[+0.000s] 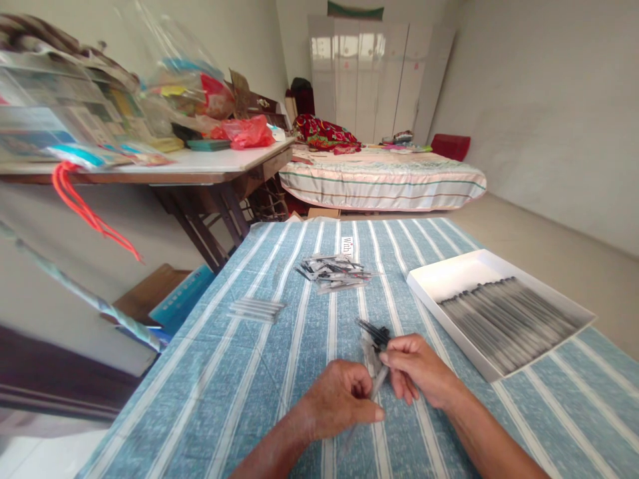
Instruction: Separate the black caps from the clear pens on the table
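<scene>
Between my hands, a slim translucent pen barrel [380, 379] slants down toward me, blurred at its lower end. My left hand [337, 399] has its fingers curled around it and the thumb stretched along it. At the upper end, the thumb and forefinger of my right hand [419, 366] are pinched together on the barrel, and its other fingers bend below. Just beyond the right fingertips is a small bunch of black slim parts [377, 332]; whether the fingers touch it I cannot tell. Farther back lies a loose pile of black and clear pen parts [334, 271].
An open white box [456, 266] at the right holds a row of dark pens [509, 319]. Several clear tubes [255, 309] lie at the left on the striped tablecloth [200, 399]. A cluttered desk [190, 169] stands at the left, with a bed [384, 183] behind.
</scene>
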The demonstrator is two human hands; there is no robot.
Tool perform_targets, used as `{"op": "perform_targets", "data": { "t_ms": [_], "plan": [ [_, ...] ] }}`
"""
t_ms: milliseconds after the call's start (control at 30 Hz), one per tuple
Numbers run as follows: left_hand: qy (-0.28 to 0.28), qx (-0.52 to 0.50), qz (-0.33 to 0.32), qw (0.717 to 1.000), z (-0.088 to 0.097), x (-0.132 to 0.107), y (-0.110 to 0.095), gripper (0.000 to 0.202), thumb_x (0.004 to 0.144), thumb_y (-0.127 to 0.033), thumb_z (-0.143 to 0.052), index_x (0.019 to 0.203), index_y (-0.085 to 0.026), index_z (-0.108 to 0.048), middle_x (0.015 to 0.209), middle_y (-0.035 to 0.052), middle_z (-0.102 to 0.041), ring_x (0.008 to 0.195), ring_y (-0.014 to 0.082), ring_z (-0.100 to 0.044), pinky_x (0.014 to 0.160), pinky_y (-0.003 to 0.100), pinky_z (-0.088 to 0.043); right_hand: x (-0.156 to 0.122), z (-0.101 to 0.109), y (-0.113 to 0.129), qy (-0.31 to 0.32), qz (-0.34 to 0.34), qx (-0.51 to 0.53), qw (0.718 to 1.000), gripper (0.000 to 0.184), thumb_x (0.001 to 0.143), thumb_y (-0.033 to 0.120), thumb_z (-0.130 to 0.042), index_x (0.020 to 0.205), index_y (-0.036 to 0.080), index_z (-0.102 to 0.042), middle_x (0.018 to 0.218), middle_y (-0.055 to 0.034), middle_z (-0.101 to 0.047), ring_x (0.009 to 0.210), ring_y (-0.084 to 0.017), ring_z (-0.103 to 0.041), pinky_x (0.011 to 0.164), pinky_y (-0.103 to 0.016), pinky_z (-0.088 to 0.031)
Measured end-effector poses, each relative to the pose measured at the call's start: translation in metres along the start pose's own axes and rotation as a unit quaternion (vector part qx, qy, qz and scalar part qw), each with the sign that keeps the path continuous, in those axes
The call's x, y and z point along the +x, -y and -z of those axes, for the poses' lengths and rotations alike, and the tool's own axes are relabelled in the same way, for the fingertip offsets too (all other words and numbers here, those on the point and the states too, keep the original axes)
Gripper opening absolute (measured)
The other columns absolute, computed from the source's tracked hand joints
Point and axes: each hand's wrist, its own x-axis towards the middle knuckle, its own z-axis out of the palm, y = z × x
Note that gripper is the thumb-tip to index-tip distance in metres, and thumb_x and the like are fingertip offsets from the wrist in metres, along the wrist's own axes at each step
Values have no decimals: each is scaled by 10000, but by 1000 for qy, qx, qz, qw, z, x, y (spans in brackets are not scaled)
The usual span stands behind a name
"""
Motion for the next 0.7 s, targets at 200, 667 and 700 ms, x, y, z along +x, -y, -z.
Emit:
{"op": "perform_targets", "data": {
  "t_ms": [200, 667, 700],
  "plan": [
    [-18, -11, 32, 999, -7, 2, 1, 270, 507, -208, -701, 504, -168, -434, 430, -99, -373, 407, 47, -311, 385, 182, -210, 1, -2, 1, -16, -19, 0, 1000, 350, 698, 408, -560, 491, 173, -406, 313, 27, -534, 193, -53, -379, 221, -137, -176],
    [-97, -305, 3, 947, 21, 10, 11, 201, 659, -291, -671, 664, -124, -558, 576, 6, -626, 360, 61, -498, 333, 154, -303, 4, 31, 4, -178, 121, -73, 974, 353, 725, 494, -558, 590, 174, -490, 415, 39, -532, 302, -66, -412, 305, -170, -249],
    [-116, -328, -5, 938, 22, 12, 14, 202, 659, -286, -677, 663, -126, -553, 580, 5, -625, 366, 62, -502, 337, 156, -310, 5, 33, 3, -177, 120, -88, 973, 328, 723, 474, -565, 604, 176, -501, 419, 41, -526, 309, -69, -410, 315, -174, -255]
  ]
}}
